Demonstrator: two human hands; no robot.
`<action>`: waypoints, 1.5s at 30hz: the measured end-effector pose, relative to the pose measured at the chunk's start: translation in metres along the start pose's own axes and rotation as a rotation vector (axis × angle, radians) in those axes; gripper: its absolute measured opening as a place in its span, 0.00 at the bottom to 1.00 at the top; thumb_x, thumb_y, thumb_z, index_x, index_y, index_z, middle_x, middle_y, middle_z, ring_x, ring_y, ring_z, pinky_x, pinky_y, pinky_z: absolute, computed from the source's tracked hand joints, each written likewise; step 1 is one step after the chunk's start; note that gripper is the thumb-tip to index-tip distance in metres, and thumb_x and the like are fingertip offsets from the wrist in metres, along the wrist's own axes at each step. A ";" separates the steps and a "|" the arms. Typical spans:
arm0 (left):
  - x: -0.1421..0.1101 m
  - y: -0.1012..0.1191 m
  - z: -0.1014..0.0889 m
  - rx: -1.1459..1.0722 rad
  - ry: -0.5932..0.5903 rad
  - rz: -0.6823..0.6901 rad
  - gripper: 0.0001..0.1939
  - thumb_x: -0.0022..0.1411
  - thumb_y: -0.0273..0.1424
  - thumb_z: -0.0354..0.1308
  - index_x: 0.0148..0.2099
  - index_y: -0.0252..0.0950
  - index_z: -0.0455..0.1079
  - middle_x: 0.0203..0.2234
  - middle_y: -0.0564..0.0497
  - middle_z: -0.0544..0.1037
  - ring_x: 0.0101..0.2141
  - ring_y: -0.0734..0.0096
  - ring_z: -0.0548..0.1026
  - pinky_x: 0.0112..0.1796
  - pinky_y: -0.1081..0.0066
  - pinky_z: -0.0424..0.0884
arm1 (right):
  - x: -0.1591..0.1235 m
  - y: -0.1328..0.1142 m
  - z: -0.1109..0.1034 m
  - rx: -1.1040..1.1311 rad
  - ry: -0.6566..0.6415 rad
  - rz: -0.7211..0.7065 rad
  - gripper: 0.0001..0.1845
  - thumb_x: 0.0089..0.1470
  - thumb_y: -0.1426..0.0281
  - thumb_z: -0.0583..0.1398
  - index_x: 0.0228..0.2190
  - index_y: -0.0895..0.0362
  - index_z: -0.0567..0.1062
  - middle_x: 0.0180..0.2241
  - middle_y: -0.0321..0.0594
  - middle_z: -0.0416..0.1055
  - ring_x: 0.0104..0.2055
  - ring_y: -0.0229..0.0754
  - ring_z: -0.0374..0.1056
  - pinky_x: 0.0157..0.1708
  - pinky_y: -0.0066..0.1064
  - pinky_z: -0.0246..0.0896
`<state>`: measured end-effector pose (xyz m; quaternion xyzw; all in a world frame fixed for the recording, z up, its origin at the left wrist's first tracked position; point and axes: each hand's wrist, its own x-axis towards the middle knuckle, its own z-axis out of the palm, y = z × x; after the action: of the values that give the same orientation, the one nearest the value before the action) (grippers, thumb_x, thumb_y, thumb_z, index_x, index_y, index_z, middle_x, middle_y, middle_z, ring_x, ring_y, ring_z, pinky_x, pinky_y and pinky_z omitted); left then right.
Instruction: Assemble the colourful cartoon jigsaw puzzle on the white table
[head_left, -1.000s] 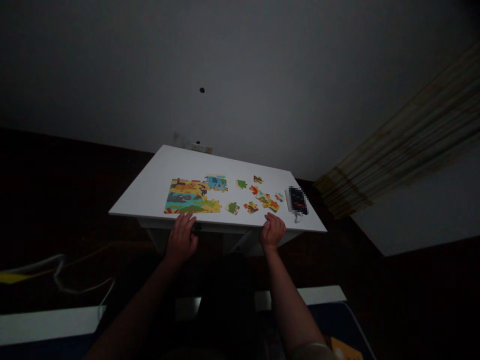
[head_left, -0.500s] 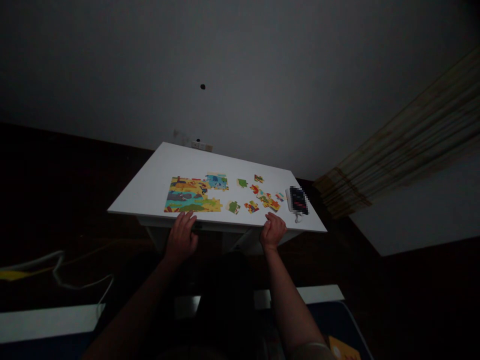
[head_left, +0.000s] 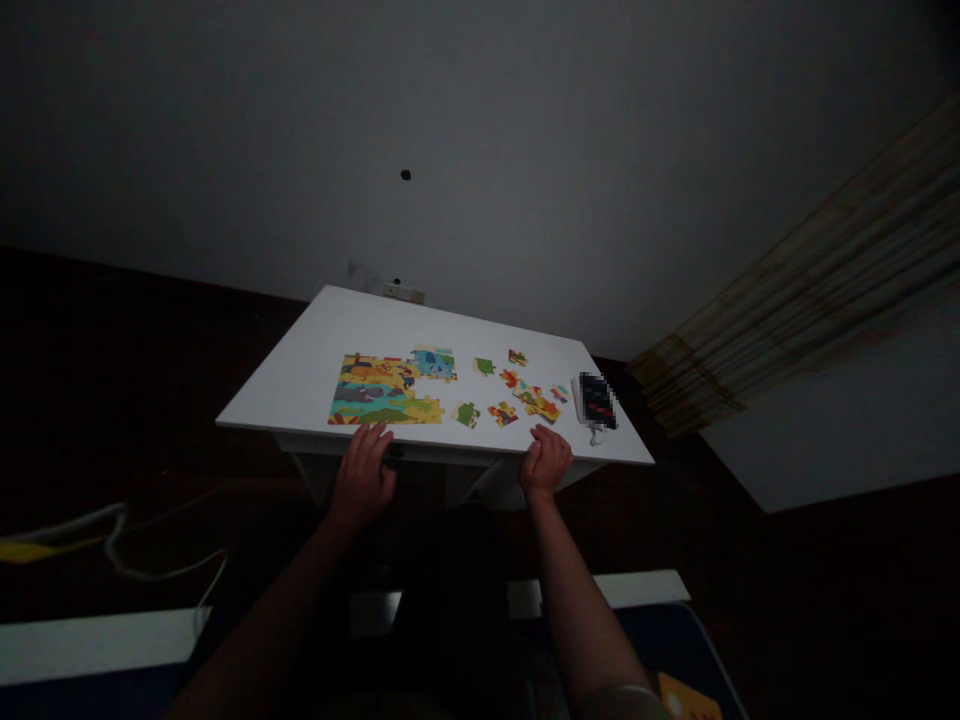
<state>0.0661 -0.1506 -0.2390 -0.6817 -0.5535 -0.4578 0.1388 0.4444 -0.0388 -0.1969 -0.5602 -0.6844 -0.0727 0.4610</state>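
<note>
My left hand (head_left: pixel 365 470) rests at the front edge of the white table (head_left: pixel 270 385), fingers stretched out and holding nothing. Just beyond its fingertips lies a joined part of a jigsaw puzzle (head_left: pixel 375 390) with animals and blue water, and a joined blue section (head_left: pixel 435 362) at its upper right. My right hand (head_left: pixel 546 463) is at the same edge farther right, fingers curled in, with no object seen in it. Nearest to it are loose puzzle pieces, among them an orange and yellow cluster (head_left: pixel 538 402), a red and yellow piece (head_left: pixel 502 413) and a green piece (head_left: pixel 466 414).
A dark blurred-out device (head_left: pixel 598 402) with a white strap lies at the table's right end. More pieces lie farther back, one green (head_left: pixel 484 367), one darker (head_left: pixel 517 357). Behind are a wall with a socket (head_left: pixel 403 293) and a curtain (head_left: pixel 690 370). A cable (head_left: pixel 120 540) hangs at lower left.
</note>
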 end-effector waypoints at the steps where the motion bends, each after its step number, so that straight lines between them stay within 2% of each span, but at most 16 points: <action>1: 0.000 0.000 0.000 0.001 0.001 0.002 0.43 0.66 0.21 0.58 0.82 0.39 0.58 0.74 0.36 0.73 0.77 0.36 0.65 0.72 0.31 0.69 | 0.000 0.000 0.000 0.006 0.004 0.000 0.23 0.68 0.66 0.53 0.50 0.44 0.86 0.54 0.58 0.84 0.59 0.72 0.77 0.59 0.69 0.64; 13: 0.000 0.000 0.000 0.015 -0.007 0.000 0.44 0.65 0.22 0.57 0.81 0.39 0.57 0.73 0.35 0.73 0.78 0.36 0.65 0.73 0.30 0.69 | 0.002 -0.009 -0.004 -0.028 -0.030 0.046 0.24 0.67 0.65 0.51 0.50 0.43 0.86 0.54 0.56 0.84 0.60 0.72 0.75 0.57 0.66 0.64; 23: -0.001 0.002 -0.002 0.003 -0.041 -0.045 0.45 0.64 0.23 0.57 0.82 0.41 0.57 0.74 0.36 0.73 0.77 0.35 0.65 0.72 0.28 0.68 | 0.005 -0.010 -0.005 0.011 -0.025 0.055 0.23 0.65 0.67 0.54 0.50 0.44 0.86 0.53 0.59 0.84 0.59 0.75 0.76 0.56 0.72 0.65; 31: 0.000 0.002 -0.002 -0.004 -0.033 -0.044 0.44 0.64 0.23 0.58 0.81 0.40 0.59 0.74 0.37 0.74 0.78 0.36 0.65 0.73 0.29 0.67 | 0.003 -0.004 -0.001 -0.034 0.008 -0.015 0.22 0.68 0.65 0.51 0.49 0.44 0.84 0.50 0.57 0.85 0.57 0.71 0.77 0.57 0.67 0.65; 40: 0.001 0.003 -0.005 0.019 -0.030 -0.030 0.43 0.64 0.22 0.57 0.80 0.39 0.59 0.73 0.36 0.74 0.77 0.36 0.65 0.73 0.31 0.68 | 0.003 -0.008 -0.002 -0.015 0.002 0.010 0.21 0.66 0.66 0.53 0.47 0.45 0.85 0.50 0.57 0.83 0.57 0.71 0.75 0.56 0.67 0.65; 45: 0.001 0.004 -0.006 0.023 -0.047 -0.030 0.43 0.64 0.22 0.57 0.81 0.39 0.58 0.73 0.36 0.74 0.77 0.35 0.66 0.72 0.31 0.69 | 0.003 -0.007 -0.002 -0.025 -0.005 0.015 0.21 0.68 0.65 0.52 0.47 0.43 0.85 0.52 0.56 0.84 0.57 0.70 0.76 0.56 0.66 0.65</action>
<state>0.0665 -0.1551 -0.2339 -0.6821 -0.5722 -0.4374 0.1267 0.4398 -0.0407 -0.1904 -0.5712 -0.6804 -0.0765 0.4528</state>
